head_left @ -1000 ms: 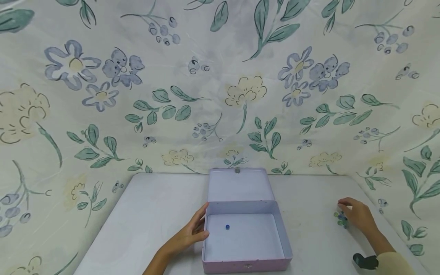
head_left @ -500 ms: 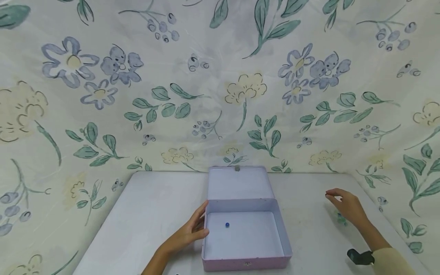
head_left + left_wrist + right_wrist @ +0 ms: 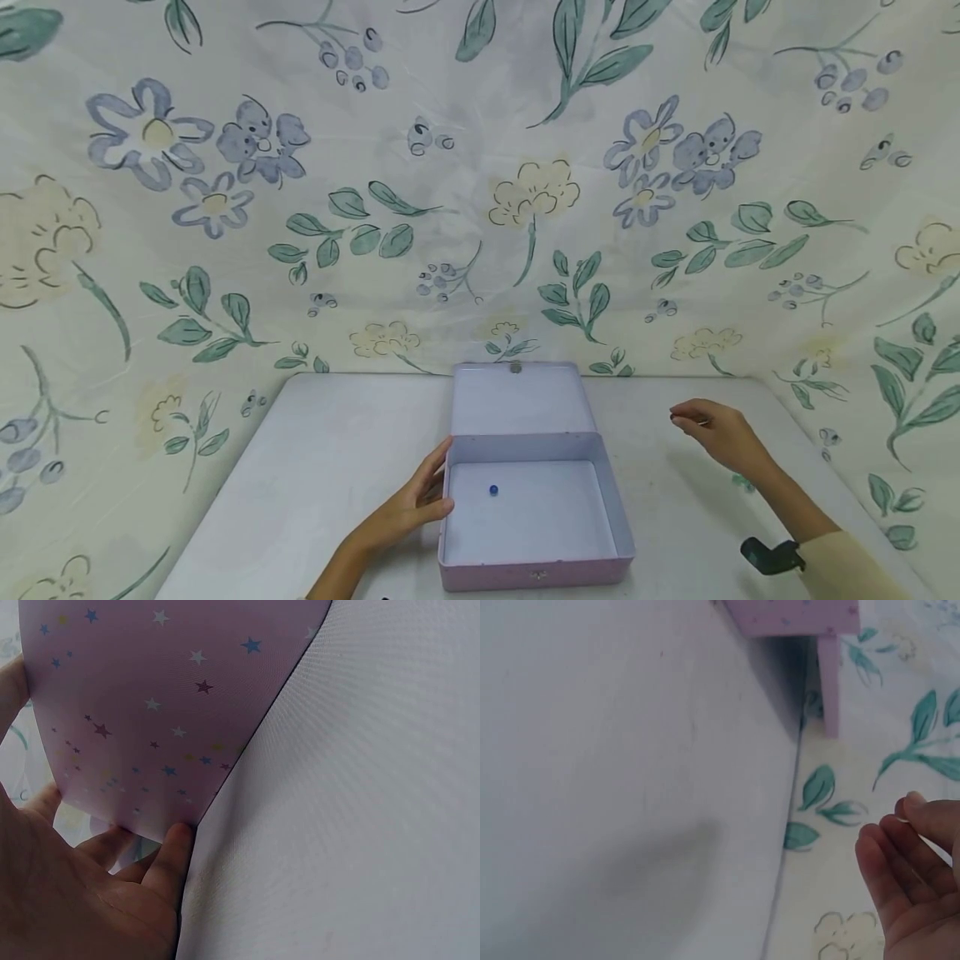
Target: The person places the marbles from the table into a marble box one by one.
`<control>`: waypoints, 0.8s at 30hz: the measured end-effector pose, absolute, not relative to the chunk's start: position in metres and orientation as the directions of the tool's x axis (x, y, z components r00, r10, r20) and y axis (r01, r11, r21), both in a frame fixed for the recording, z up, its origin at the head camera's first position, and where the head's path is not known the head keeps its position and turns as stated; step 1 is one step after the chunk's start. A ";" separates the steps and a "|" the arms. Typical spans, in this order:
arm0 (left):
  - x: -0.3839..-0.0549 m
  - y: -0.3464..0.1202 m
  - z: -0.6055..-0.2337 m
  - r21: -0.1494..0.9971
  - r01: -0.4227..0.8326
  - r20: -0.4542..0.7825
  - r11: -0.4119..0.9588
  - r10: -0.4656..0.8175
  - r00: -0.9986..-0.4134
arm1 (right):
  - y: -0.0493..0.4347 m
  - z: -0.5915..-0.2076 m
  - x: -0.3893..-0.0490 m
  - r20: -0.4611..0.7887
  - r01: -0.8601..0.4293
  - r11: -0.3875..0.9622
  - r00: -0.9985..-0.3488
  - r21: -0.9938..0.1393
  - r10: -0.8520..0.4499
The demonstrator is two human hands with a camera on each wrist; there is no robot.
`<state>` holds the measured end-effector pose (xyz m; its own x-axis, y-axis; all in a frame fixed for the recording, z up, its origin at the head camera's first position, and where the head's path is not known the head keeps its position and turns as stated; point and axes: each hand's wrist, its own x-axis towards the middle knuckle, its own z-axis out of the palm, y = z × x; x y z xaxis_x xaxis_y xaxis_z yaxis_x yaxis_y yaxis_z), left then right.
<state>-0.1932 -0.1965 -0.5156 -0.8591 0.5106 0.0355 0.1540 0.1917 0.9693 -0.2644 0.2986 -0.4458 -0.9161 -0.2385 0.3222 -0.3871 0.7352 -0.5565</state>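
Note:
An open tin box (image 3: 537, 575), lilac inside and pink outside with stars, stands with its lid (image 3: 521, 400) tipped back. My left hand (image 3: 405, 508) holds its left side, thumb at the rim; the left wrist view shows fingertips against the starry wall (image 3: 150, 705). One small blue bead (image 3: 493, 490) lies on the box floor. To the right of the box, my right hand (image 3: 716, 433) is raised over the table, thumb and forefinger pinching a tiny dark bead (image 3: 672, 417). In the right wrist view the fingertips hide it.
Several green beads (image 3: 742, 482) lie on the white table (image 3: 352, 433) at the right, partly covered by my right forearm. A black strap-like piece (image 3: 768, 556) sticks out by the right sleeve. Floral cloth (image 3: 450, 192) rises behind the table and along both sides.
My right hand has lifted off the bead pile and moved left toward the box, fingertips pinched. The left hand stays at the box; the blue bead inside has not moved.

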 end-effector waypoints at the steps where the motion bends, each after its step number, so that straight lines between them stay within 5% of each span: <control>1: -0.193 -0.197 -0.516 0.968 0.158 0.037 0.194 0.513 -0.858 | 0.296 -0.445 -0.264 0.310 -0.387 0.721 -0.918 -0.575 -0.245; 13: -0.192 -0.196 -0.514 0.964 0.180 0.053 0.197 0.519 -0.853 | 0.264 -0.434 -0.264 0.225 -0.392 0.614 -0.916 -0.685 -0.334; 24: -0.190 -0.195 -0.511 0.958 0.178 0.039 0.226 0.512 -0.858 | 0.231 -0.434 -0.264 0.265 -0.482 0.579 -0.867 -0.658 -0.421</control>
<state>-0.1904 -0.1945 -0.5107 -0.8583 0.5116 0.0386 0.1781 0.2264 0.9576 -0.2637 0.2315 -0.4341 -0.8672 -0.4213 0.2654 -0.4824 0.5787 -0.6576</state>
